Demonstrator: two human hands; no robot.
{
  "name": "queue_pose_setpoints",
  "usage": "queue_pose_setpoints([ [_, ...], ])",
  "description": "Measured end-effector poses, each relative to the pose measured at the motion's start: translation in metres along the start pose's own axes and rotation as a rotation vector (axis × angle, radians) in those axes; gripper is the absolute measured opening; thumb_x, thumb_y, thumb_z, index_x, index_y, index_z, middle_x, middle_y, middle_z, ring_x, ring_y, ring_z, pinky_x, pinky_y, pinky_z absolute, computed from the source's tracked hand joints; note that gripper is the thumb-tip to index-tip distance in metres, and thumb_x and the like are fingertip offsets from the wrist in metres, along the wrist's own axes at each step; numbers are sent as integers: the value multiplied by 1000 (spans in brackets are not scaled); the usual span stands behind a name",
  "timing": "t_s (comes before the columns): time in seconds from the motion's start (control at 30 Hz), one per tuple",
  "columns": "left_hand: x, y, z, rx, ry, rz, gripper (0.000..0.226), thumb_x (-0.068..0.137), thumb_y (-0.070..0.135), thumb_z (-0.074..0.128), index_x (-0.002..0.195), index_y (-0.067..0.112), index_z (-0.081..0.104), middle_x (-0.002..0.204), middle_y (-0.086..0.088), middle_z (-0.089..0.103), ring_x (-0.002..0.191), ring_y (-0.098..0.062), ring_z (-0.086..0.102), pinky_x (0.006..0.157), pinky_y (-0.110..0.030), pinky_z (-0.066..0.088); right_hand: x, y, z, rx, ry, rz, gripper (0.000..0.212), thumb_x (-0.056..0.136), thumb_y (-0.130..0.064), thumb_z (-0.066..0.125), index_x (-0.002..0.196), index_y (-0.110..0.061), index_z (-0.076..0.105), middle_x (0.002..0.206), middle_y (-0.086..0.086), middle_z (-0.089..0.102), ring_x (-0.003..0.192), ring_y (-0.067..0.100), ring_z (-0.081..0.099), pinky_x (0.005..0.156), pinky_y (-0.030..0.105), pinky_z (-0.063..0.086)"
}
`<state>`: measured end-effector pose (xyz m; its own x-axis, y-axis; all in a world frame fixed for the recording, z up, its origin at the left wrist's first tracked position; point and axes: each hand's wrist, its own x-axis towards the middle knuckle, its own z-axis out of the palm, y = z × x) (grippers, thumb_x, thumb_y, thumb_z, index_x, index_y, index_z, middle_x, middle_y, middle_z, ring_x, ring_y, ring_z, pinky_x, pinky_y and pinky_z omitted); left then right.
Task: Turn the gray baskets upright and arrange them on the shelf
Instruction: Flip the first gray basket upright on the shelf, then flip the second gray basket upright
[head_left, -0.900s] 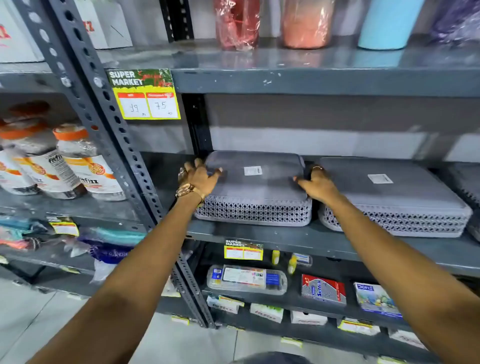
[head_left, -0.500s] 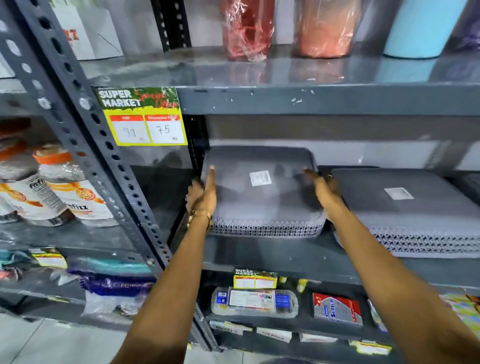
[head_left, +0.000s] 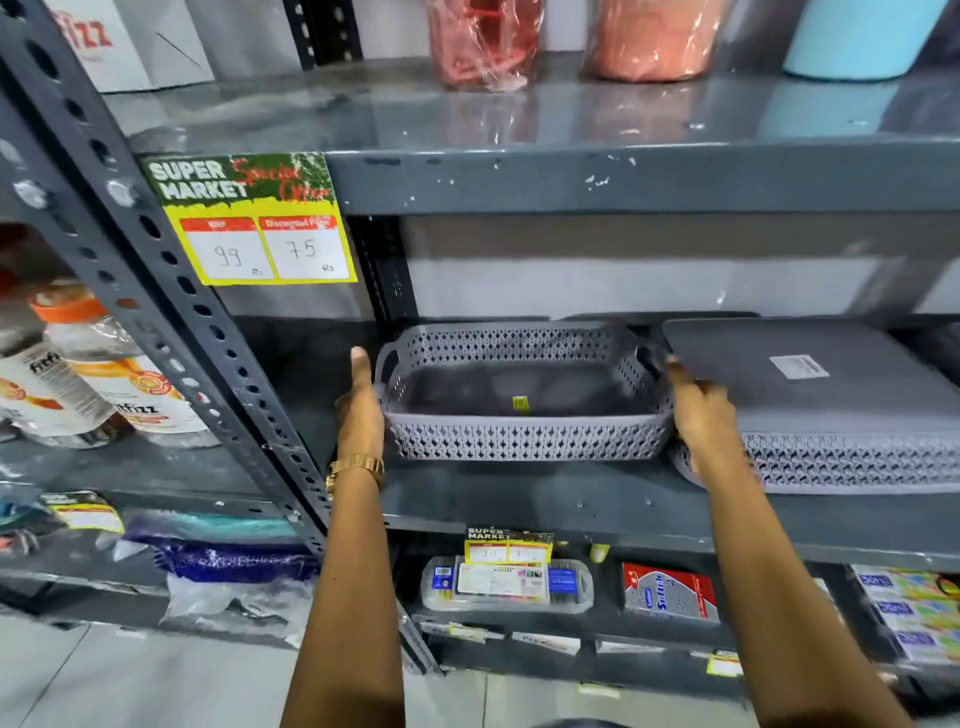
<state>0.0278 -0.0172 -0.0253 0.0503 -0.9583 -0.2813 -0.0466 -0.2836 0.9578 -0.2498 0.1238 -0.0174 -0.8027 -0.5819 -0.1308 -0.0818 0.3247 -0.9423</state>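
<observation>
A shallow rectangular gray plastic basket with perforated diamond-pattern walls stands upright, open side up, on the middle dark gray metal shelf. Its walls flare outward slightly toward the rim, and a cut-out handle opening shows at each short end. The solid floor of the basket is visible from above, with a small yellow sticker near its front centre. The base appears to rest on the shelf surface, though contact along the front edge cannot be confirmed.

The left hand lies flat against the left end of the basket, fingers extended and together, palm toward the wall, thumb side up. A gold-coloured wristwatch sits on the left wrist. The right hand presses against the right end of the basket, fingers partly curled near the handle opening; whether any finger passes through the opening cannot be determined because of blur.

Just beside the right hand, a second gray perforated basket lies upside down on the same shelf, flat base up, bearing a white label. A yellow and green price tag hangs from the shelf above.
</observation>
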Motion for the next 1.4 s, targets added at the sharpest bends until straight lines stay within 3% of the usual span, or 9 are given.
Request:
queue_pose_setpoints([
  [0.1, -2, -5, -7, 55, -18, -42, 52, 87, 62, 47, 118, 20, 55, 124, -10, 58, 117, -23, 51, 106, -36, 36, -1, 15, 2, -71, -103, 12, 40, 93, -41, 49, 88, -3, 61, 79, 12, 57, 79, 28, 51, 66, 36, 39],
  [0.2, -6, 1, -5, 244, 7, -36, 31, 94, 39, 52, 77, 13, 51, 88, -2, 52, 91, -16, 47, 79, -30, 43, 0, 24, 6, -140, -189, 57, 43, 93, -38, 50, 112, 0, 58, 103, 17, 64, 93, 31, 58, 90, 44, 46],
  [0.33, -18, 7, 24, 585, 168, 260, 43, 92, 33, 54, 123, 2, 54, 130, -24, 55, 118, -40, 53, 99, -44, 42, 1, 30, -1, -150, -199, 29, 48, 91, -44, 50, 114, -1, 54, 106, 24, 60, 103, 31, 57, 98, 47, 42],
  [0.43, -42, 13, 72, 650, 238, 642, 38, 88, 23, 60, 119, 1, 61, 117, -27, 64, 107, -43, 60, 93, -43, 48, 3, 23, -25, -60, -244, -64, 37, 93, -33, 49, 100, 1, 61, 111, 28, 65, 110, 41, 59, 98, 53, 45],
  [0.63, -120, 9, 215, 346, -428, 596, 24, 84, 26, 60, 93, 7, 71, 95, -18, 75, 74, -6, 67, 84, -32, 52, 56, 10, -128, 209, -54, -181, 19, 90, -14, 52, 88, -4, 69, 95, 31, 67, 104, 45, 63, 85, 45, 52],
  [0.87, -145, -32, 321, 764, -263, 443, 67, 84, 52, 55, 136, 11, 46, 140, -20, 48, 128, -39, 43, 108, -43, 38, 159, 52, -232, -492, 14, -210, 43, 83, -30, 66, 108, 5, 60, 116, 27, 64, 110, 41, 60, 92, 44, 46],
  [1.03, -136, -37, 341, 639, -180, 227, 81, 67, 71, 41, 125, 15, 49, 122, -21, 63, 108, -42, 60, 95, -48, 49, 185, 71, -251, -273, -170, 17, 66, 74, -38, 73, 121, 4, 54, 127, 19, 59, 116, 36, 56, 97, 42, 47],
  [1.2, -146, -22, 356, 354, -78, 234, 104, 69, 86, 26, 144, 15, 35, 145, -23, 44, 130, -42, 44, 110, -54, 35, 183, 57, -266, 143, -67, 62, 84, 72, -65, 61, 135, -11, 50, 137, 8, 54, 126, 28, 49, 107, 39, 36],
  [1.4, -170, 8, 343, -147, 92, 262, 99, 65, 89, 32, 129, 18, 56, 137, -6, 56, 126, -25, 50, 112, -46, 35, 190, 36, -303, 537, -23, 14, 60, 71, -76, 47, 74, -20, 69, 75, -5, 71, 70, 11, 64, 69, 33, 49],
])
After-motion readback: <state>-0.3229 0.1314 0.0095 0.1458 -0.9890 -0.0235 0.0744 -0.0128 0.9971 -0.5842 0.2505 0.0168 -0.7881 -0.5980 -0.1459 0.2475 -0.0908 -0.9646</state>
